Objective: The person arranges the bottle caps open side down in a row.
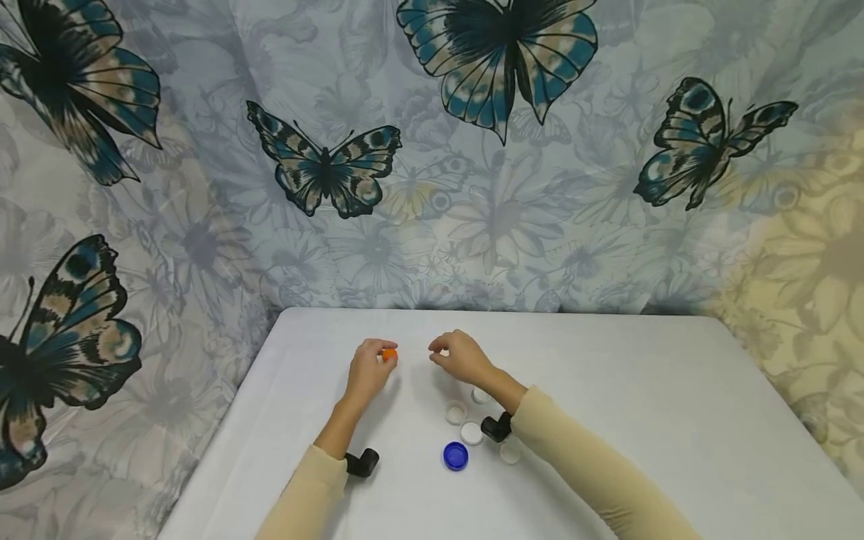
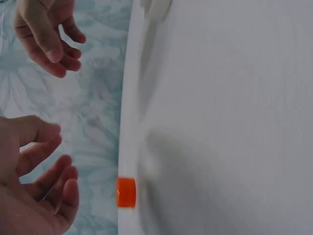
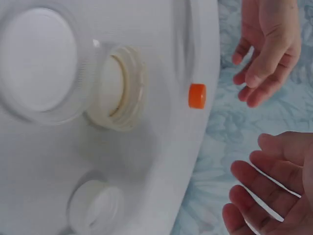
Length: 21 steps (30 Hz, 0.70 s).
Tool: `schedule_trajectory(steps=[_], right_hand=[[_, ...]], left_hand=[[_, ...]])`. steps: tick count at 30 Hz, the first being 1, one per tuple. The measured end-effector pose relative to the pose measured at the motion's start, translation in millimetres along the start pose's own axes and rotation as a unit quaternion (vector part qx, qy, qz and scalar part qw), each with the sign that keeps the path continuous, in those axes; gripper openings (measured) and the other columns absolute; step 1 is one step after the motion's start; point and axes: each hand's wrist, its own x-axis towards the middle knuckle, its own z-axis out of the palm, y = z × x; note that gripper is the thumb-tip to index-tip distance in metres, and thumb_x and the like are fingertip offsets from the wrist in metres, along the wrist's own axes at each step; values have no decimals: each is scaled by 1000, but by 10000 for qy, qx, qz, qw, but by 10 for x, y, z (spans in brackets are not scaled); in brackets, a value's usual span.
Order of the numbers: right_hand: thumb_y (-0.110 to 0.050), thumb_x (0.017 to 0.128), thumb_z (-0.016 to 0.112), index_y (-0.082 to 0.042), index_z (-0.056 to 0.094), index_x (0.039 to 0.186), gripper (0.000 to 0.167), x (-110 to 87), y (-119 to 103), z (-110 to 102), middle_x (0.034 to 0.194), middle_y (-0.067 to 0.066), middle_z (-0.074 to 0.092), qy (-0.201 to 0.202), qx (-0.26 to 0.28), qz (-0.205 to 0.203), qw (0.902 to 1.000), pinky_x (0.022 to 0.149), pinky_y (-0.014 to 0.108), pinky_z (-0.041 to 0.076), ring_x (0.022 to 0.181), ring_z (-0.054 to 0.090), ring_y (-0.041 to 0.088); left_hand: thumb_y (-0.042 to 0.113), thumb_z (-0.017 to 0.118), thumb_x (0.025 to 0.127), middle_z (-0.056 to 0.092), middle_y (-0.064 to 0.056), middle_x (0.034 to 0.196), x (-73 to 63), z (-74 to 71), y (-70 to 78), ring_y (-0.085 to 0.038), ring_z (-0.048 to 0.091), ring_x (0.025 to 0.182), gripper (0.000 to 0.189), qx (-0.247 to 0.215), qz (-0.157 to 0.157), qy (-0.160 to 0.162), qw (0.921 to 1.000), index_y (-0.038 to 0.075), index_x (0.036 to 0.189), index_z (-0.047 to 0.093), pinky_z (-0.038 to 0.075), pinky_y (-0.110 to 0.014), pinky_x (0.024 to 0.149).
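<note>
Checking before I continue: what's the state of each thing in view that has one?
Left hand: fingers loosely bent, holding nothing.
Right hand: fingers loosely bent, holding nothing.
Orange cap: on the table, apart from both hands.
Blue cap: flat on the table.
Pale caps: on the table, not held.

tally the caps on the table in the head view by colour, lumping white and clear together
Orange cap: 1
Blue cap: 1
White or clear caps: 4
Total: 6 in view
</note>
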Motion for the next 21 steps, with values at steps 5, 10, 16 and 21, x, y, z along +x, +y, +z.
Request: schedule_trajectory(steps=[5,10,16,21], right_hand=[[-13,87,71,-1,73,103,20,-282,56,-104,94,9,72,35,29,74,10000,79,39,50,92,62,30],[-16,85,74,-1,72,106,26,-555,106,-84,92,8,70,-107,-71,239,9996,74,35,49,88,60,26],[-18,79,79,0,72,105,32,-837,131,28,84,4,68,-144,-510,281,9982,68,31,48,79,57,17],[-20,76,82,1,72,102,35,-960,109,131,81,5,68,-100,-870,159,9960,66,33,49,76,57,18]], left_hand=[[12,69,87,67,-11,113,-154,31,163,-29,62,101,25,-155,337,-789,9962,7,112,70,52,-43,85],[13,71,86,68,-11,111,-320,140,246,-26,63,99,30,-203,601,-1403,9881,6,115,68,52,-39,84],[16,74,84,67,-8,107,-502,295,303,-23,62,97,37,-211,613,-2045,9767,5,119,66,51,-33,82],[15,77,81,65,-6,98,-581,399,302,-18,60,88,40,-102,675,-2199,9731,3,117,66,48,-27,76]])
